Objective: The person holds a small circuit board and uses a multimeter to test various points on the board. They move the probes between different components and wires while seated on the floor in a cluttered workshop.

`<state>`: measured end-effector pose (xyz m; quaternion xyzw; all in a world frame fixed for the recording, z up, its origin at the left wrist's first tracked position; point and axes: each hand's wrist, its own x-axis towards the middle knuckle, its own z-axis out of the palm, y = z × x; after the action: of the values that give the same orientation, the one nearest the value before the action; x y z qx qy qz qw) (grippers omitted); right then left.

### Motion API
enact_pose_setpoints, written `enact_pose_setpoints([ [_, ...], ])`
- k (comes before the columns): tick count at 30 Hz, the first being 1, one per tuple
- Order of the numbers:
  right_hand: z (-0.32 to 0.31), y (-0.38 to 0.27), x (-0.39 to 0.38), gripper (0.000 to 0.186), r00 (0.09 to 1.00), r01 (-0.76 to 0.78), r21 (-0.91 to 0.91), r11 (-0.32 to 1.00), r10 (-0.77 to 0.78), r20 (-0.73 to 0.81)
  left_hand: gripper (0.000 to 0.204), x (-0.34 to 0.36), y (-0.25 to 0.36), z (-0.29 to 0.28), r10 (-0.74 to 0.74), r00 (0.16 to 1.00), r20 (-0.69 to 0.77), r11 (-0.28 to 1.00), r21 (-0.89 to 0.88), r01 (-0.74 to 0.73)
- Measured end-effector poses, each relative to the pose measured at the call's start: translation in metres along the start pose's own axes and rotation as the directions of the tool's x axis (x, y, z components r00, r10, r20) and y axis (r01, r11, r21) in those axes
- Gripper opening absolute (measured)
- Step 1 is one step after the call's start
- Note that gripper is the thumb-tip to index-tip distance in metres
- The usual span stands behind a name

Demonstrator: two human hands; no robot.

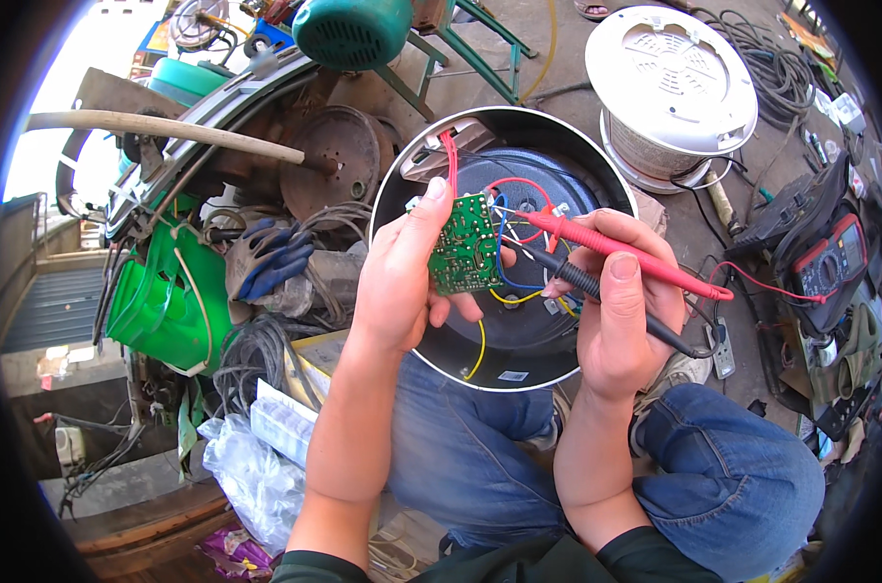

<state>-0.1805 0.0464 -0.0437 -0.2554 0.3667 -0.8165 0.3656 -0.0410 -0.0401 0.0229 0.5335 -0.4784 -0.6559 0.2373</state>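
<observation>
My left hand [409, 262] grips a green circuit board [467, 245] by its left edge, its soldered side facing up. Red, blue and yellow wires run from the board into a round black housing [431, 355] below it. Between the fingers of my right hand [623, 316] are two multimeter probes, a red probe [635, 255] and a black probe [606, 289]. Their tips point left at the board's right edge; whether they touch it I cannot tell. A red lead joins the red probe to a multimeter [830, 262] in a case at the right.
A white round appliance part [672, 87] stands behind the housing at the right. Left of the housing lie a work glove [269, 260], coiled cables [251, 364] and a green bucket [169, 296]. A green motor [353, 31] is at the top. A remote control [723, 352] lies right of my hand.
</observation>
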Motion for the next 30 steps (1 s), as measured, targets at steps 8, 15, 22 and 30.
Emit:
enact_pose_setpoints([
  [8, 0.003, 0.006, 0.004, 0.026, 0.997, 0.074, 0.117, 0.990, -0.078, 0.026, 0.056, 0.002, 0.002, 0.000, -0.022, 1.000, -0.008, 1.000, -0.013, 0.022],
  [15, 0.003, 0.013, 0.003, 0.027, 0.991, 0.133, 0.059, 0.989, -0.134, 0.005, 0.055, 0.004, -0.002, -0.002, -0.010, 1.000, 0.008, 0.999, -0.038, 0.010],
  [22, 0.001, 0.014, 0.006, 0.026, 0.991, 0.123, 0.040, 0.992, -0.125, 0.051, 0.053, 0.004, -0.002, -0.003, -0.010, 1.000, 0.023, 0.998, -0.054, 0.011],
  [30, 0.002, 0.012, 0.006, 0.026, 0.985, 0.135, 0.097, 0.986, -0.144, 0.092, 0.048, 0.007, -0.003, -0.005, -0.035, 0.999, 0.036, 0.989, -0.143, 0.040],
])
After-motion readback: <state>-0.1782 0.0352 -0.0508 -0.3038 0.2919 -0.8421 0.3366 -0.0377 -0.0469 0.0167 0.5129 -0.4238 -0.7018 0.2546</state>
